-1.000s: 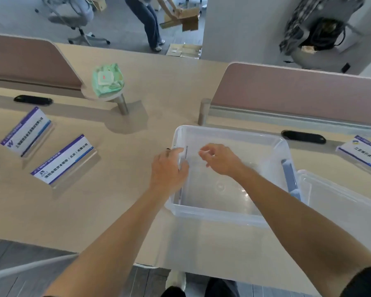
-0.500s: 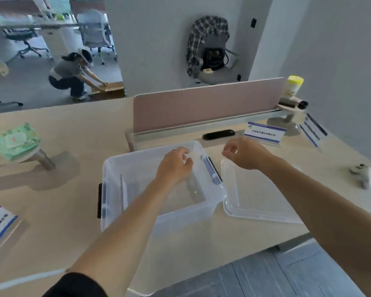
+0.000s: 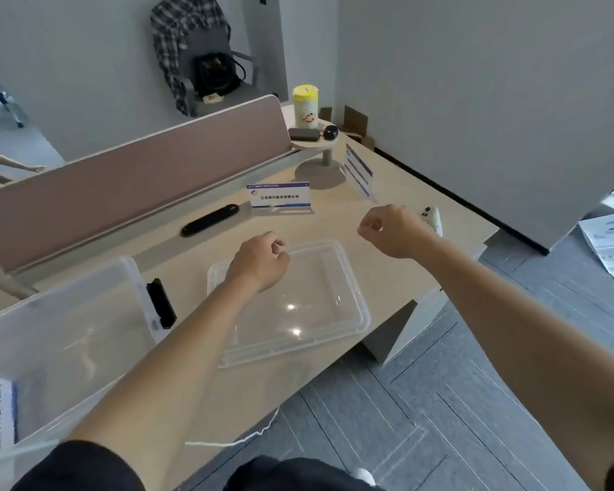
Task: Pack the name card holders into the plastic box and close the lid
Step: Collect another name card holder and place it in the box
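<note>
"江苏银行股份有限公司" on the upright name card holder (image 3: pixel 280 197); other cards' print illegible.

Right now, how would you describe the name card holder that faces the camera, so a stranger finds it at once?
Start at the long pink desk divider and follow it to its right end. On the desk just in front stands the name card holder, beyond the clear lid. Unlike the other holder to its right, seen edge-on, this one shows its full white face.

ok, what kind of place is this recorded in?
Most likely an open-plan office. A long beige desk carries a pinkish-brown fabric divider screen and an oval black cable port; a white and blue printed name card holder stands on it, and a grey chair with a checked shirt sits behind.
</note>
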{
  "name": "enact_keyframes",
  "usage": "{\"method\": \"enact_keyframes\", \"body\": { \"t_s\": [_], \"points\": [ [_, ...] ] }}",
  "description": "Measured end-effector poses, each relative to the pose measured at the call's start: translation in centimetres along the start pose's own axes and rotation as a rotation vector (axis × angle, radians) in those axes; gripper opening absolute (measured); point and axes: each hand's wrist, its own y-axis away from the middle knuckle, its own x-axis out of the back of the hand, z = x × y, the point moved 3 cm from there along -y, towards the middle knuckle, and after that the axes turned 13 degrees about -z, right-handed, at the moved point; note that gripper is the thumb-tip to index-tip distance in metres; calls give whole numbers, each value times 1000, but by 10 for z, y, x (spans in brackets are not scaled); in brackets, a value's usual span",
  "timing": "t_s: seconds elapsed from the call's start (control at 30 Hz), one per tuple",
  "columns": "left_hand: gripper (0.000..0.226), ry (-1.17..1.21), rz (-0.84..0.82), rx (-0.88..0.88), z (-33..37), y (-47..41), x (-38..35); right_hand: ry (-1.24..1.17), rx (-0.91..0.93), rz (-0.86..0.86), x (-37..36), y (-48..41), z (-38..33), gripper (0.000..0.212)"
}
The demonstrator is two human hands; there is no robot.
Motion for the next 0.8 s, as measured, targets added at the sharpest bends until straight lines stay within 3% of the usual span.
{"method": "enact_keyframes", "body": {
  "t_s": [0.33, 0.6, 0.8],
  "points": [
    [33, 77, -64, 23, 71, -137, -53, -58, -100, 42, 52, -81, 120, 18],
    [32, 210, -100, 33, 85, -263, -84, 93, -184, -56, 93, -192, 170, 24],
    [28, 175, -115, 106, 101, -332, -107, 211, -173, -107, 124, -269, 211, 30]
  ]
}}
